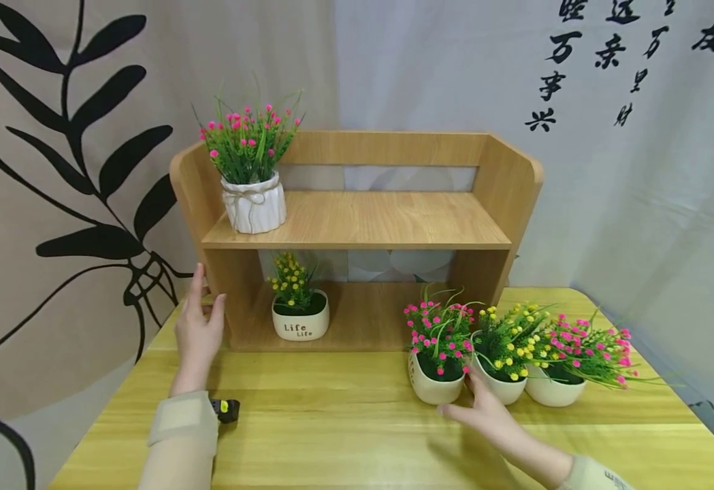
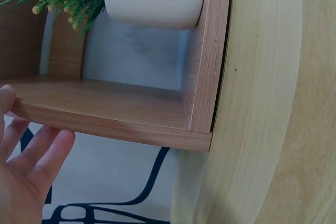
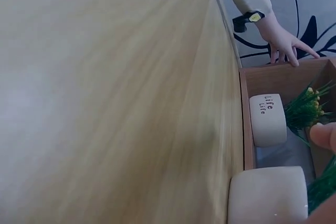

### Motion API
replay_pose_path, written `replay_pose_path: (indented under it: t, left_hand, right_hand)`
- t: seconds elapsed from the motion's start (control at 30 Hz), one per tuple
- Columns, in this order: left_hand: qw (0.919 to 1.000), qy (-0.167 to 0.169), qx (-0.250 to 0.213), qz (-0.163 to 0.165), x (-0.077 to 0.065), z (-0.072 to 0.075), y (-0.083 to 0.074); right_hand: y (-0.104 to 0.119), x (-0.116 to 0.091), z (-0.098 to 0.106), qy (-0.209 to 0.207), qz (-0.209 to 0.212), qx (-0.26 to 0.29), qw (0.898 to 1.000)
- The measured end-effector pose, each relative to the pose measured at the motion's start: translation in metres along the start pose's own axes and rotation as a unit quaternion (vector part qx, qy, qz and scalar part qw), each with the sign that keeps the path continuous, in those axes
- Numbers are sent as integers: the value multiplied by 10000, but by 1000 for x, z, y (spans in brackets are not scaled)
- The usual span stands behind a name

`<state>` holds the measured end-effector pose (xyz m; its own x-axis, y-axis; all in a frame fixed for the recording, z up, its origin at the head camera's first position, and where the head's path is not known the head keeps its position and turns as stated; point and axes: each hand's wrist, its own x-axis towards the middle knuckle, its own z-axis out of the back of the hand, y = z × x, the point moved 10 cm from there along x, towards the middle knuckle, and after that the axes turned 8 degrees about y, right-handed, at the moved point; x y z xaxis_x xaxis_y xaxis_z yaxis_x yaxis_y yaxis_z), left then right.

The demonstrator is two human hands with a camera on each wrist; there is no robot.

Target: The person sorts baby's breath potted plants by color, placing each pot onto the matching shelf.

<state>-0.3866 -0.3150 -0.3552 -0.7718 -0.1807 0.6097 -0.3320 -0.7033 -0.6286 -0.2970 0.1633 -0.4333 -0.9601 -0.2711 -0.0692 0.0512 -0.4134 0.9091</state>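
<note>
My left hand (image 1: 200, 333) rests against the left side panel of a wooden two-tier shelf (image 1: 357, 235), fingers extended along its outer face. In the left wrist view the fingertips (image 2: 63, 140) meet the panel's edge. My right hand (image 1: 485, 412) is beside a cream pot of pink flowers (image 1: 436, 381), its thumb low at the front and fingers on the right side. The thumb (image 3: 323, 135) stands apart from the pot in the right wrist view. A "Life" pot with yellow flowers (image 1: 300, 323) sits on the lower shelf, towards the left.
On the upper shelf's left end stands a white pot with pink flowers (image 1: 255, 204). Right of my right hand are a yellow-flowered pot (image 1: 500, 384) and another pink-flowered pot (image 1: 555, 388), close together on the wooden table (image 1: 332, 422). A printed curtain (image 1: 412, 61) hangs behind.
</note>
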Motion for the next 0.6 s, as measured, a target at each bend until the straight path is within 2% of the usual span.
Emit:
replay_pose_path:
  t: [0.23,0.3,0.43,0.5,0.6]
  left_hand:
    - [10000,3,77,-13,1,2,1]
    - [10000,-2,94,-22,1,2,2]
    - [9999,-14,91,-70,0,2,1]
    - [9999,7,80,-87,-1,1,1]
    - [9999,5,44,-98,-1,1,0]
  right_hand:
    - [-6,25,-10,-251,152,62,9996]
    - [-11,31,-12,-328,81,85,9994]
    - [-21,42,-14,-503,20,411,9979]
    - [-23,47,-13,-598,93,546,9967]
    - [-21,52,-13,-678,262,457,9963]
